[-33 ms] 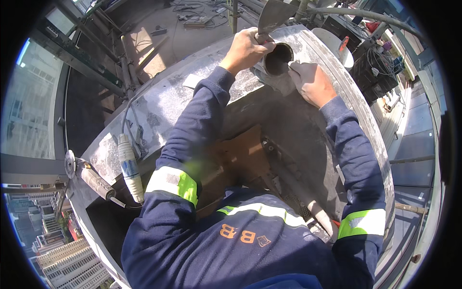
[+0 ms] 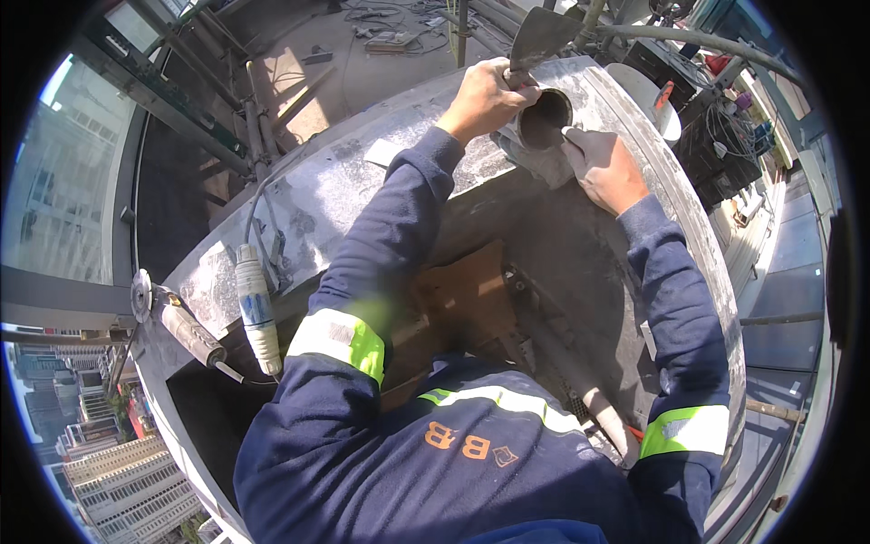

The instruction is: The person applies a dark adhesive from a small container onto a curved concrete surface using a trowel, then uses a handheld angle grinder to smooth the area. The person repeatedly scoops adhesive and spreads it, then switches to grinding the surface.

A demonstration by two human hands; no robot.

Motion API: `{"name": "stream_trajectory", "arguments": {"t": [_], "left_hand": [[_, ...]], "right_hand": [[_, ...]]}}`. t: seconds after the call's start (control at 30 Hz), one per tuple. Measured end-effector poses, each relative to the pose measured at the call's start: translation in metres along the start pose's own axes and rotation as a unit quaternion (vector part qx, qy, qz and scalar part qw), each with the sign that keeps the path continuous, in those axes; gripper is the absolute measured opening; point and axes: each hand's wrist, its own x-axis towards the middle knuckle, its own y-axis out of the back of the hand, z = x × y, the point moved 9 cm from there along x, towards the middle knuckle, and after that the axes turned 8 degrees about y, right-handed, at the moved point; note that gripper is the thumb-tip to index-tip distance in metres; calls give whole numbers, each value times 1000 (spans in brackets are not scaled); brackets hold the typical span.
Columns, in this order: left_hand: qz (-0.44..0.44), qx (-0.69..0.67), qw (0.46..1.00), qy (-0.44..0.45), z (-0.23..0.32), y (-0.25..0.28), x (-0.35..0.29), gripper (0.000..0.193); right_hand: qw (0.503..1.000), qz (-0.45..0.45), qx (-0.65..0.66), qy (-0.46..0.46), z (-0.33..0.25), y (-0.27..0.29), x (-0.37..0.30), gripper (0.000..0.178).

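My left hand (image 2: pixel 485 98) is closed around the handle of a trowel (image 2: pixel 546 36), whose broad grey blade points up and away. Right beside that hand is a round, open-mouthed container (image 2: pixel 520 130), with its dark hollow facing me. A pale, crumpled, dusty piece of material (image 2: pixel 546 169) bulges under the container. My right hand (image 2: pixel 605 170) is closed at the container's right edge, fingertips by the opening. Whether it pinches the rim or a small tool there is hidden. Both hands are above the far, dusty ledge (image 2: pixel 335 195).
An angle grinder (image 2: pixel 190 332) and a whitish cylindrical tool (image 2: pixel 257 308) with a cable lie on the left ledge. A dark recess with brown board (image 2: pixel 467 295) opens below my arms. Scaffold poles (image 2: pixel 689 36) and a white bucket (image 2: pixel 666 122) stand beyond, high above buildings.
The whole scene sits slightly farther right and lower in the picture. My hands, the trowel and the container keep nearly the same positions relative to one another.
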Motion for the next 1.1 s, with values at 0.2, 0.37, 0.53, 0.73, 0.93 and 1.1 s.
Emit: {"name": "stream_trajectory", "arguments": {"t": [0.2, 0.37, 0.53, 0.73, 0.93, 1.1], "left_hand": [[3, -45, 999, 19, -4, 2, 3, 23], [-7, -38, 999, 31, 0, 5, 9, 23], [-13, -60, 996, 69, -5, 4, 10, 23], [-5, -80, 996, 42, -10, 15, 14, 17], [0, -151, 976, 158, -32, 33, 14, 13], [40, -220, 962, 156, -51, 50, 20, 11]], "right_hand": [[996, 41, 73, -31, 13, -5, 0, 24], [970, -23, 207, -128, 37, -22, 2, 27], [883, -23, 388, -261, 39, -34, -15, 27], [750, 15, 572, -333, 52, -60, -28, 29], [726, 38, 628, -278, 56, -62, -19, 25], [749, 49, 610, -255, 55, -52, -12, 23]]}}
